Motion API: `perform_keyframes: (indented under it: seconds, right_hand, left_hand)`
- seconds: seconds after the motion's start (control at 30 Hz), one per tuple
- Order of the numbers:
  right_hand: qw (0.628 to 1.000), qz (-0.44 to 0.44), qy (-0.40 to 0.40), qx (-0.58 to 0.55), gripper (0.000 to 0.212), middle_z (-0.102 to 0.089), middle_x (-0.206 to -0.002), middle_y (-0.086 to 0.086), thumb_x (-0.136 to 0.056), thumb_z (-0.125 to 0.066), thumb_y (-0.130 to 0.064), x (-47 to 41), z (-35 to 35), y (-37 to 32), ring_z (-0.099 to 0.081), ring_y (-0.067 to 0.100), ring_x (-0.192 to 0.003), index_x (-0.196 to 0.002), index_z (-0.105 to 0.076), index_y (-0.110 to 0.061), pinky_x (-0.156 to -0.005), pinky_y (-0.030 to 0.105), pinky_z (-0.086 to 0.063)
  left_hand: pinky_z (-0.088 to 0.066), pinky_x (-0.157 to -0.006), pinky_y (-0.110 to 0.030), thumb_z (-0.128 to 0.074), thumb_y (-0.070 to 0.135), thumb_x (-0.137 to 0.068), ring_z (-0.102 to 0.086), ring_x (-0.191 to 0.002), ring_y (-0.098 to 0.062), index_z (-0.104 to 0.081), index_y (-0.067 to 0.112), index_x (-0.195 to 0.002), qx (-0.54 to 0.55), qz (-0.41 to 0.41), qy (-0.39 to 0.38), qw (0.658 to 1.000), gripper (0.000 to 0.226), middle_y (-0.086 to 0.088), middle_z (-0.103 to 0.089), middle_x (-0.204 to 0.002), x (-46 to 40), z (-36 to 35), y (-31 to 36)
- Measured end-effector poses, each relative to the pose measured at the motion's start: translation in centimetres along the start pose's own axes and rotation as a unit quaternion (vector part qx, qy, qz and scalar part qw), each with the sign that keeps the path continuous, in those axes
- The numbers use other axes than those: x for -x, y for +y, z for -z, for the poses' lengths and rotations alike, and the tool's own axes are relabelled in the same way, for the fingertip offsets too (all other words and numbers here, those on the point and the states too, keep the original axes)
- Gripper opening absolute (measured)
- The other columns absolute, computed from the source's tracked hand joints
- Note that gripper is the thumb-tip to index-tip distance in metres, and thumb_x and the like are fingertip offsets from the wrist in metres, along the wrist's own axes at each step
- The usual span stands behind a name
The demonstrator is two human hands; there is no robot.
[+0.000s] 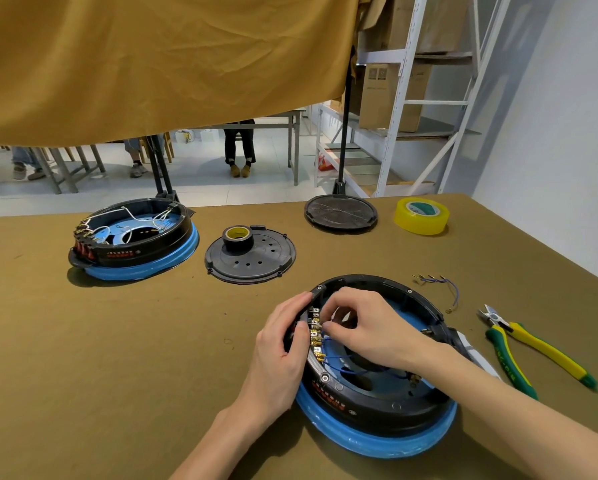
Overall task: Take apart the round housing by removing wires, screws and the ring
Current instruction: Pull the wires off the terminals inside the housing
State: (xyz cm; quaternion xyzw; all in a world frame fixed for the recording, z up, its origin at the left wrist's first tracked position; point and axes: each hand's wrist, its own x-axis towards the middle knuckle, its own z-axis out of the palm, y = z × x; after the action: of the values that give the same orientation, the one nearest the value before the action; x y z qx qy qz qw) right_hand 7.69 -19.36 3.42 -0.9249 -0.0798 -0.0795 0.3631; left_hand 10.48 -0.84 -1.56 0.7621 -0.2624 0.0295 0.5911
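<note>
The round housing, black with a blue ring around its base, lies open near the table's front. Along its left inner wall runs a row of brass terminals with thin blue wires leading inward. My left hand grips the housing's left rim from outside. My right hand reaches inside from the right, its fingertips pinched at a terminal or wire end by the row. A loose blue wire harness lies on the table to the right.
Green-yellow cutters lie at the right. A second open housing sits back left. Two black round covers lie behind, one carrying black tape. Yellow tape is back right. A tan cloth hangs overhead.
</note>
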Motion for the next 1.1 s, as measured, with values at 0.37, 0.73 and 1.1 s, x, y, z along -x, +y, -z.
perform_keyframes:
  seconds: [0.37, 0.73, 1.1]
  right_hand:
    - [0.999, 0.012, -0.008, 0.030, 0.009, -0.061, -0.096, -0.013, -0.092, -0.073, -0.031, 0.1, -0.1, -0.1, -0.061, 0.007, -0.088, -0.088, -0.077, -0.023, -0.081, 0.030, -0.054]
    - [0.998, 0.022, -0.004, 0.056, 0.014, -0.055, -0.096, -0.012, -0.096, -0.068, -0.035, 0.4, -0.1, -0.3, -0.056, 0.008, -0.091, -0.097, -0.075, -0.023, -0.084, 0.035, -0.054]
    - [0.975, 0.027, 0.206, -0.075, 0.002, -0.069, -0.089, -0.007, -0.096, -0.070, -0.019, 0.4, 4.4, -1.1, -0.069, 0.015, -0.066, -0.098, -0.069, -0.020, -0.061, 0.026, -0.057]
  left_hand:
    - [-0.042, -0.116, -0.028, -0.043, 0.033, -0.102, -0.047, -0.137, 0.004, -0.053, 0.026, -0.146, -0.010, -0.010, -0.001, 1.000, 0.046, 0.018, -0.056, -0.144, 0.0, 0.0, -0.1]
    - [-0.042, -0.117, -0.032, -0.043, 0.033, -0.103, -0.047, -0.138, 0.003, -0.053, 0.027, -0.147, -0.006, -0.008, -0.004, 1.000, 0.046, 0.019, -0.056, -0.144, -0.1, 0.0, -0.3]
    - [-0.042, -0.112, -0.024, -0.044, 0.036, -0.101, -0.048, -0.136, 0.004, -0.055, 0.026, -0.145, 0.008, -0.012, -0.013, 1.000, 0.046, 0.022, -0.057, -0.142, -0.5, 0.1, -0.2]
